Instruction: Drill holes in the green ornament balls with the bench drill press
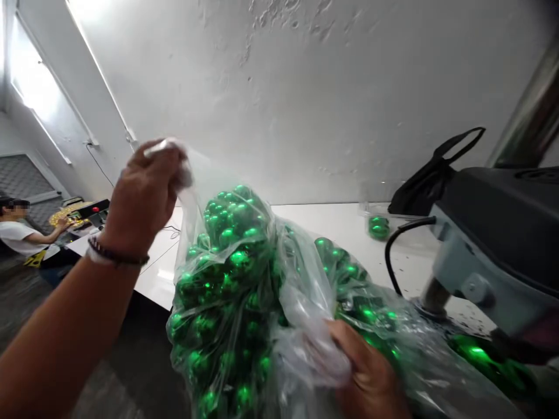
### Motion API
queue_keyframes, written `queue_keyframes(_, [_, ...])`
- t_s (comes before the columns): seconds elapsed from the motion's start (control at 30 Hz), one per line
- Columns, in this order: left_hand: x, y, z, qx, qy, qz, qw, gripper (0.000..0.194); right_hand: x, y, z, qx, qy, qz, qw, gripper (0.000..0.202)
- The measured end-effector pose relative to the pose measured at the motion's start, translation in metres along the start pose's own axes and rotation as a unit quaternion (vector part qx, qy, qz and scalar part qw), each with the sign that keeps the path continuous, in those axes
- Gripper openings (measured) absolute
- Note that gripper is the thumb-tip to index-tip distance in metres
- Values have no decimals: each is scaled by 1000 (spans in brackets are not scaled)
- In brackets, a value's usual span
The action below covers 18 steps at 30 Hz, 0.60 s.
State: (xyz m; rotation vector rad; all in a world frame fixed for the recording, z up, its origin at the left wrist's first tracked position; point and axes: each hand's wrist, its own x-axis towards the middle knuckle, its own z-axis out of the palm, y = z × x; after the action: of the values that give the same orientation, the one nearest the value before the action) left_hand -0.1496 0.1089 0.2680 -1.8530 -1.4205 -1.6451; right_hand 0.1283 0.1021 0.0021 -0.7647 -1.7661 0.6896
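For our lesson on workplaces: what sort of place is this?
Probably a workshop: it has a machine, a clear plastic bag of green balls, and another person farther back.

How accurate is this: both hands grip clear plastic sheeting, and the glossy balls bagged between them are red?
One thing is wrong: the glossy balls are green, not red, as the head view shows. The left hand and right hand do both grip clear plastic sheeting.
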Motion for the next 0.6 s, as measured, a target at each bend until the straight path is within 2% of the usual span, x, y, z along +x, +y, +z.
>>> queue_keyframes(0.1, [-60, 25, -1, 33, -42, -3, 999, 9, 29, -8, 13, 25, 28, 9, 999, 27])
queue_keyframes(0.17, [-95, 34, 9, -32, -31, 10, 999, 12, 38, -13, 24, 30, 18, 20, 999, 31])
queue_keyframes(0.2, [-112, 37, 17, -54, -64, 21, 996, 9, 41, -15, 28, 32, 7, 23, 999, 35])
queue_keyframes(0.27, [-144, 42, 34, -19, -156, 50, 986, 7, 50, -19, 33, 22, -9, 51, 998, 43])
queue_keyframes(0.3, [-160, 44, 42, 19, -165, 33, 986, 10, 56, -21, 34, 6, -8, 78, 997, 46])
queue_keyframes(0.37, [-187, 48, 57, 29, -79, -9, 996, 16, 69, -26, 31, -37, 6, 138, 990, 49])
queue_keyframes(0.43, [-209, 49, 69, -63, -60, -76, 993, 17, 80, -32, 23, -64, 2, 157, 986, 48])
queue_keyframes(0.47, [-217, 49, 74, -104, -33, -139, 984, 21, 82, -35, 18, -80, -31, 149, 985, 45])
queue_keyframes(0.53, [-226, 48, 79, -162, 36, -271, 948, 33, 82, -39, 7, -119, -130, 123, 976, 33])
queue_keyframes(0.6, [-229, 48, 82, -192, 95, -348, 913, 42, 77, -43, -3, -164, -213, 110, 957, 22])
